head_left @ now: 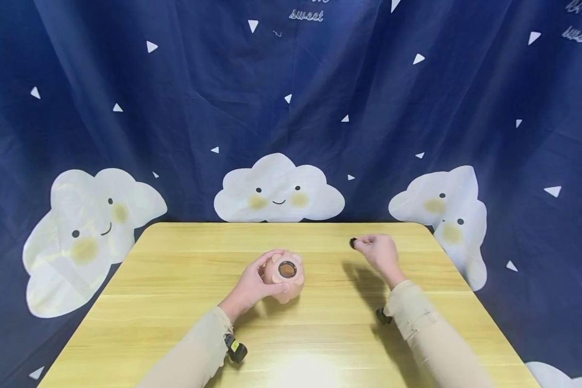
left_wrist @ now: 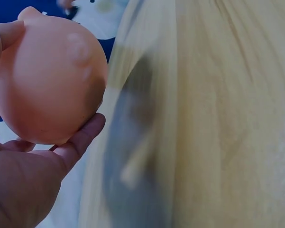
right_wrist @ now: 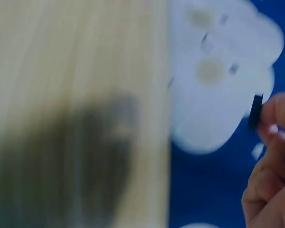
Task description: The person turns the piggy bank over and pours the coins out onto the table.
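A round pink piggy bank (head_left: 296, 291) with small stubby bumps is tipped so that a dark-ringed round opening (head_left: 287, 269) faces up toward the head camera. My left hand (head_left: 249, 285) grips its side, thumb and fingers spread round the body. In the left wrist view the smooth bank (left_wrist: 52, 85) sits in the curve of the left hand (left_wrist: 28, 180). Off to the right, my right hand (head_left: 381, 252) pinches a small black plug (head_left: 353, 243) over the far right of the table. The right wrist view shows the plug (right_wrist: 255, 113) edge-on at the fingertips.
Both hands are over a light wooden table (head_left: 184, 269) with rounded far corners. Behind it hangs a dark blue curtain (head_left: 189, 97) printed with white clouds and triangles. A small black camera (head_left: 236, 349) is strapped at the left wrist, another (head_left: 383, 316) at the right.
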### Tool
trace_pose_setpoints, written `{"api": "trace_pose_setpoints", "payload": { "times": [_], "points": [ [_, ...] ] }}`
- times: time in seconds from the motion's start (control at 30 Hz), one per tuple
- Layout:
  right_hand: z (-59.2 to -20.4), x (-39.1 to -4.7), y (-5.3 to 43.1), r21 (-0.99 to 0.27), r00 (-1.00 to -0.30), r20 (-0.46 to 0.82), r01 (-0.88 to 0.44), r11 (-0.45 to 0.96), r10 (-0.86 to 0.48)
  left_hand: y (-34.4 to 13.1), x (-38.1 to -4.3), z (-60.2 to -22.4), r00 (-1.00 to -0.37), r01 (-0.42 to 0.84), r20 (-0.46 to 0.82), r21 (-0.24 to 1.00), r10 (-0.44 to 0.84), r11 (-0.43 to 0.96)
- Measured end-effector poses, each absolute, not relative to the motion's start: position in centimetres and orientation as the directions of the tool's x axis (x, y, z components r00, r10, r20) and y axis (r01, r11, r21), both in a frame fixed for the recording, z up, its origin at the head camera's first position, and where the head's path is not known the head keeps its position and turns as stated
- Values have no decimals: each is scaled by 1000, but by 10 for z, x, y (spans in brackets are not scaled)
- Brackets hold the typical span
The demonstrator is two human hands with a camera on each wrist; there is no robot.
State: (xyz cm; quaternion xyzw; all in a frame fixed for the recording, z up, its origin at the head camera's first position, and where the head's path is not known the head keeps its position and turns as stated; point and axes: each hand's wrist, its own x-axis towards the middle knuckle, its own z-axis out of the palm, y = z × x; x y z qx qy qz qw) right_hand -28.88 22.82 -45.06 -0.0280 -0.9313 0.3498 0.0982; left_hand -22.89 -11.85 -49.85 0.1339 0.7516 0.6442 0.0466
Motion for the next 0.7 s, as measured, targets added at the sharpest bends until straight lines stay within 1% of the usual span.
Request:
{"api": "trace_pose_setpoints", "payload": {
  "times": [0.13, 0.23, 0.43, 0.7],
  "points": [
    [-465, -298, 259, -599, -962, 9, 214, 772, 274, -120, -228, -501, -963, 126, 89, 983, 255, 132],
    [-473, -300, 270, -572, -948, -65, 292, 766, 312, -119, -227, -502, -960, 121, 83, 985, 266, 127],
    [-486, -303, 278, -563, -943, -129, 323, 761, 305, -119, -224, -500, -956, 111, 79, 989, 281, 101],
    [-493, -303, 278, -550, -943, -128, 326, 769, 308, -120, -224, -500, -958, 104, 73, 990, 277, 99]
  ]
}}
